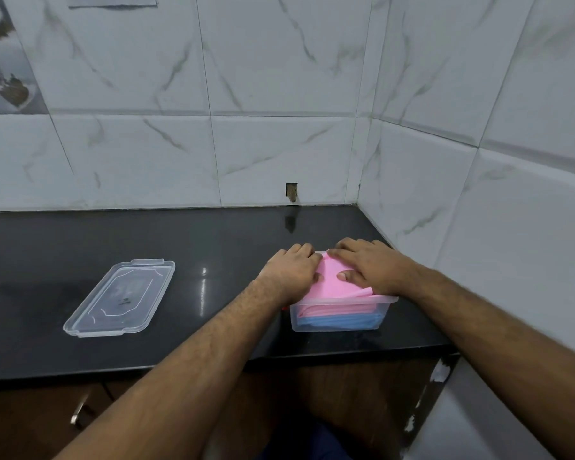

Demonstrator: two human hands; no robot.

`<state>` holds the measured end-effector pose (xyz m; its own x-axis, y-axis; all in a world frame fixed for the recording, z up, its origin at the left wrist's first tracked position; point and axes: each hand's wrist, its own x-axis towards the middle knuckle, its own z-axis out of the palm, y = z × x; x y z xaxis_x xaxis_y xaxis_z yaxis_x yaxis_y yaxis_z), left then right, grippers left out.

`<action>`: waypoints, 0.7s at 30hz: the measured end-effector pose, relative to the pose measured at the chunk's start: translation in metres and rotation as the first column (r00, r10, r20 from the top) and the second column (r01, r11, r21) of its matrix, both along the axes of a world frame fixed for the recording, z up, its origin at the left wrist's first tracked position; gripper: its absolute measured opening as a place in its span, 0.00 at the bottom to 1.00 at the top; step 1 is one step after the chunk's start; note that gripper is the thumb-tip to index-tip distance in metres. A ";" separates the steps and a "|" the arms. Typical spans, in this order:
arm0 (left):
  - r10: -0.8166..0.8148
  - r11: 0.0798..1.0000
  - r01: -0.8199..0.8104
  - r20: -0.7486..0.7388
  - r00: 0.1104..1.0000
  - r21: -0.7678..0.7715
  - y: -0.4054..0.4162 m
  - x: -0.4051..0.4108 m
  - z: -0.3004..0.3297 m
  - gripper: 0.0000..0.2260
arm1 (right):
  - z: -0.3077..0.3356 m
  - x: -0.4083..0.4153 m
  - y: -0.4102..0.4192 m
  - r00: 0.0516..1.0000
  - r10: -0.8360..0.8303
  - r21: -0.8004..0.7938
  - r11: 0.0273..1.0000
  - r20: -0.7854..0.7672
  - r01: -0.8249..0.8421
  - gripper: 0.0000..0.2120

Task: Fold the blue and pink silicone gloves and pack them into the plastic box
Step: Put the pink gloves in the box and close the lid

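A clear plastic box (339,325) stands on the black counter near the right wall. Folded blue gloves (337,321) lie at its bottom, seen through the front wall. Folded pink gloves (332,283) lie on top and bulge above the rim. My left hand (291,272) presses flat on the left part of the pink gloves. On their right part rests my right hand (367,263), palm down with fingers spread over the far edge. Both thumbs touch the pink surface. The box's far side is hidden by my hands.
The box's clear lid (120,298) lies flat on the black counter (213,247) to the left. Tiled walls close the back and the right side, forming a corner behind the box. The counter's front edge runs just in front of the box, with wooden cabinets below.
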<state>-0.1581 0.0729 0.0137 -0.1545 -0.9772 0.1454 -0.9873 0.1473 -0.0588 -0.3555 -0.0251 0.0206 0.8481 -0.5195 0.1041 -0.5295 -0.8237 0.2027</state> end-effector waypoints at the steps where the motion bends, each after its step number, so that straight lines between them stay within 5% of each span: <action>1: 0.011 1.000 -0.011 -0.005 1.000 -0.005 -0.001 0.000 0.000 0.21 | -0.001 0.001 0.002 1.000 -0.006 0.013 1.000 -0.002 0.006 0.29; 7: 0.044 0.998 -0.043 0.002 0.999 -0.053 -0.019 0.001 0.002 0.14 | -0.003 0.006 0.010 0.998 -0.054 0.084 0.995 0.043 0.051 0.31; 14: 0.072 0.990 -0.074 -0.019 0.997 -0.121 -0.026 0.003 -0.006 0.14 | -0.003 0.002 0.013 0.981 -0.072 0.077 0.995 0.180 0.059 0.20; 21: 0.199 0.971 -0.199 -0.017 0.980 -0.135 -0.028 -0.003 -0.007 0.14 | -0.004 0.016 0.015 0.930 -0.320 0.206 0.937 0.181 0.283 0.16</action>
